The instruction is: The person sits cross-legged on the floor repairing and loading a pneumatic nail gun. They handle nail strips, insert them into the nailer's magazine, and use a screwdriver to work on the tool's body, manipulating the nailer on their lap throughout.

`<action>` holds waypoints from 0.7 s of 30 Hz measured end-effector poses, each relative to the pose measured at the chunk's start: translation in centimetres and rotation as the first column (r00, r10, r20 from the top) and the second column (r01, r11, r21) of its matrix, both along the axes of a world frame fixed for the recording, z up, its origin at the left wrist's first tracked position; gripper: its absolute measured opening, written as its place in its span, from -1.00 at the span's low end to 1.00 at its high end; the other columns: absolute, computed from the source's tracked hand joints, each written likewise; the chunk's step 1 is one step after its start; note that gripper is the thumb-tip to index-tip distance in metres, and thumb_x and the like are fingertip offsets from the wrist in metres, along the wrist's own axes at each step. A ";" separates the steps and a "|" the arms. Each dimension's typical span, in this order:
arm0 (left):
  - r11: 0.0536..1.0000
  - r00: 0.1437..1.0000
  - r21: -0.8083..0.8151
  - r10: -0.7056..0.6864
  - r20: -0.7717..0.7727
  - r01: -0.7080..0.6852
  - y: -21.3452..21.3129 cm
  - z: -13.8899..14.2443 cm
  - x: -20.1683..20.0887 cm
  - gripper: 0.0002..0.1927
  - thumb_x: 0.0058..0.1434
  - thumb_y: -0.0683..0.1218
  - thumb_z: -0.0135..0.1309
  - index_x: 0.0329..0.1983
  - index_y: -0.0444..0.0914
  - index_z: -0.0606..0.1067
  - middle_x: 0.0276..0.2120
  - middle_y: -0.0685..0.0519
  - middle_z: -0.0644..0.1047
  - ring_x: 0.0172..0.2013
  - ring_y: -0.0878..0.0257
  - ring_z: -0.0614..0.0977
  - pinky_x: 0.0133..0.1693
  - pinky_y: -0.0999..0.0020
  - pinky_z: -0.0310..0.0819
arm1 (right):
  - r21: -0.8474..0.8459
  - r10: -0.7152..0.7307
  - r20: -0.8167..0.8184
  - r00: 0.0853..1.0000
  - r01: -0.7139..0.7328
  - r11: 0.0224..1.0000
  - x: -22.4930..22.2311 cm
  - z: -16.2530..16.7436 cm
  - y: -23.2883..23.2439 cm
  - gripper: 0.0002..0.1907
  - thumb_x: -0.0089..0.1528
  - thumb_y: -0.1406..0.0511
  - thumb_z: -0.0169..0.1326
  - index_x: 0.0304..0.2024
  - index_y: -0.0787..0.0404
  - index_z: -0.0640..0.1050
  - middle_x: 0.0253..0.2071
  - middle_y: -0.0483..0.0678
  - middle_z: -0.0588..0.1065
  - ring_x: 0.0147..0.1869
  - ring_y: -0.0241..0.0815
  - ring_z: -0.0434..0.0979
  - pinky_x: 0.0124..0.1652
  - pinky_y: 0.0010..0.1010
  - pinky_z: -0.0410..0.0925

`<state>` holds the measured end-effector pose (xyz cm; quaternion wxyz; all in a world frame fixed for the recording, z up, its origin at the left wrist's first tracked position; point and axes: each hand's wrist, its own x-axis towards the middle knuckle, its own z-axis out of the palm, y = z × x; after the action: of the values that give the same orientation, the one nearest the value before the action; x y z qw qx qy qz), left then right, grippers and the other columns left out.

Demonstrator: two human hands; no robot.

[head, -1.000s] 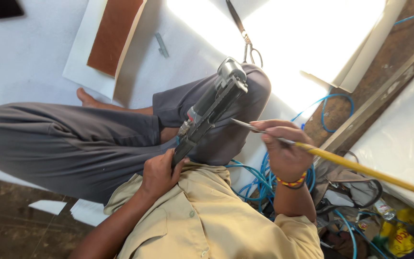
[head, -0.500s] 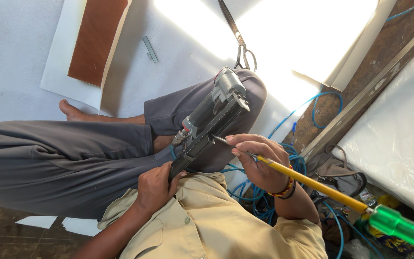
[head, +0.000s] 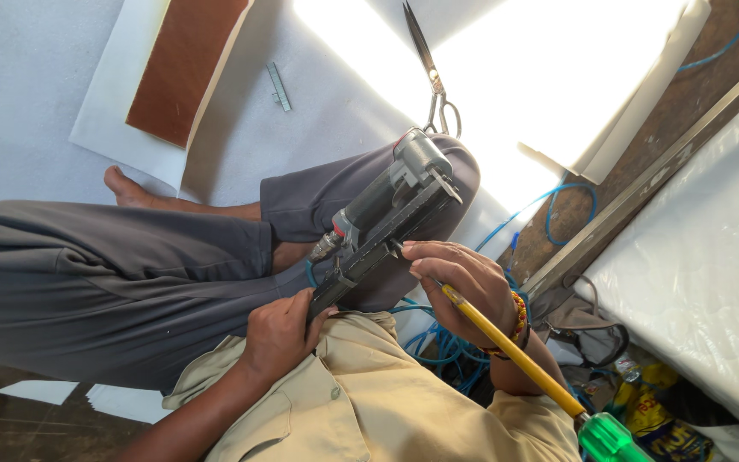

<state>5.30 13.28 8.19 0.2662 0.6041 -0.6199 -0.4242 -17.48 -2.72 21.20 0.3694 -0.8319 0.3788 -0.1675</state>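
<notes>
A pneumatic stapler point(head: 387, 218), dark grey metal with a round silver head, lies slantwise across the seated person's lap, its head resting on the bent knee in grey trousers point(head: 130, 274). The long magazine runs along its underside, and a blue air hose point(head: 446, 346) coils on the floor just below it.

The work looks to be in the middle: the stapler is off any workpiece and being worked on with a tool, so whatever is being loosened or cleared inside it is not finished, as far as can be judged. Whether the magazine is open or closed cannot be told.

The left hand point(head: 280, 334) is closed around the lower end of the stapler, steadying it against the tan shirt point(head: 361, 411). The right hand point(head: 464, 282) is curled around the yellow shaft of a screwdriver point(head: 515, 351), gripping near the tip; the tip meets the stapler's side near the middle. The screwdriver's green handle sticks out well behind the wrist, which wears a beaded bracelet.

Beyond the stapler's head, scissors point(head: 429, 73) lie closed on white sheeting point(head: 36, 77). Farther to the left of the stapler, a short strip of staples point(head: 279, 85) sits on the sheeting, and past it a brown panel point(head: 181, 68) on white backing. A bare foot point(head: 126, 188) rests near that panel.
</notes>
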 end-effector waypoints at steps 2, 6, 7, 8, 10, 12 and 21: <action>1.000 1.000 -0.015 0.011 0.002 -0.011 0.1 -0.1 0.0 -0.61 0.13 0.04 0.31 -0.19 -0.36 0.53 -0.66 -0.04 0.49 -0.66 0.06 0.55 -0.58 0.17 0.38 | 0.007 -0.006 0.042 0.999 0.006 1.000 0.1 0.3 0.0 -0.79 0.27 0.52 0.12 -0.07 0.26 0.48 -0.01 0.11 0.60 0.07 -0.02 0.70 0.04 -0.28 0.60; 1.000 1.000 0.011 0.008 -0.007 -0.007 0.2 -0.3 0.0 -0.62 0.14 0.04 0.31 -0.19 -0.36 0.54 -0.66 -0.04 0.50 -0.66 0.06 0.56 -0.59 0.16 0.37 | 0.017 -0.076 0.028 0.997 0.075 0.997 0.0 0.6 0.3 -0.81 0.29 0.50 0.16 -0.09 0.24 0.47 -0.02 0.07 0.61 0.06 -0.06 0.71 0.02 -0.35 0.60; 1.000 1.000 -0.003 0.005 -0.006 -0.005 0.3 -0.4 0.0 -0.61 0.14 0.04 0.31 -0.19 -0.37 0.53 -0.66 -0.04 0.50 -0.66 0.06 0.56 -0.59 0.17 0.38 | 0.031 -0.080 0.031 0.996 0.079 0.996 -0.1 0.6 0.4 -0.82 0.29 0.51 0.14 -0.09 0.24 0.48 -0.02 0.08 0.61 0.04 -0.08 0.71 0.00 -0.36 0.60; 1.000 1.000 -0.017 0.003 -0.004 -0.003 0.3 -0.4 0.0 -0.59 0.13 0.04 0.30 -0.18 -0.38 0.53 -0.65 -0.05 0.50 -0.66 0.06 0.56 -0.58 0.17 0.39 | 0.045 -0.084 0.035 0.996 0.083 0.996 -0.1 0.5 0.4 -0.82 0.28 0.51 0.13 -0.09 0.25 0.49 -0.01 0.09 0.61 0.02 -0.10 0.72 -0.02 -0.37 0.60; 1.000 1.000 -0.018 -0.001 -0.006 0.001 0.3 -0.4 0.0 -0.58 0.14 0.04 0.30 -0.17 -0.39 0.52 -0.65 -0.05 0.50 -0.66 0.06 0.56 -0.58 0.18 0.39 | 0.045 -0.082 0.030 0.996 0.081 0.996 -0.1 0.2 0.5 -0.82 0.28 0.52 0.12 -0.09 0.25 0.49 -0.02 0.10 0.62 0.01 -0.10 0.72 -0.03 -0.36 0.60; 1.000 1.000 0.008 0.001 -0.012 -0.001 0.3 -0.4 0.0 -0.58 0.15 0.04 0.30 -0.17 -0.40 0.52 -0.66 -0.05 0.50 -0.67 0.07 0.56 -0.59 0.18 0.39 | 0.015 -0.065 0.014 0.998 0.065 0.998 -0.1 -0.2 0.6 -0.82 0.27 0.52 0.12 -0.10 0.25 0.49 -0.04 0.09 0.61 0.03 -0.06 0.71 0.00 -0.33 0.60; 0.999 0.999 -0.001 0.032 -0.032 -0.032 0.1 -0.1 -0.2 -0.62 0.18 0.05 0.27 -0.20 -0.37 0.52 -0.65 -0.05 0.51 -0.65 0.06 0.57 -0.59 0.20 0.41 | -0.181 -0.013 -0.006 1.000 0.012 0.983 0.4 -2.3 2.5 -0.75 0.23 0.53 0.16 -0.07 0.27 0.46 -0.01 0.17 0.58 0.12 0.07 0.66 0.04 -0.24 0.60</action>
<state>5.06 13.34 8.06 0.2831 0.6069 -0.6062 -0.4291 -17.13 -0.20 18.85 0.2900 -0.8601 0.3685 -0.2007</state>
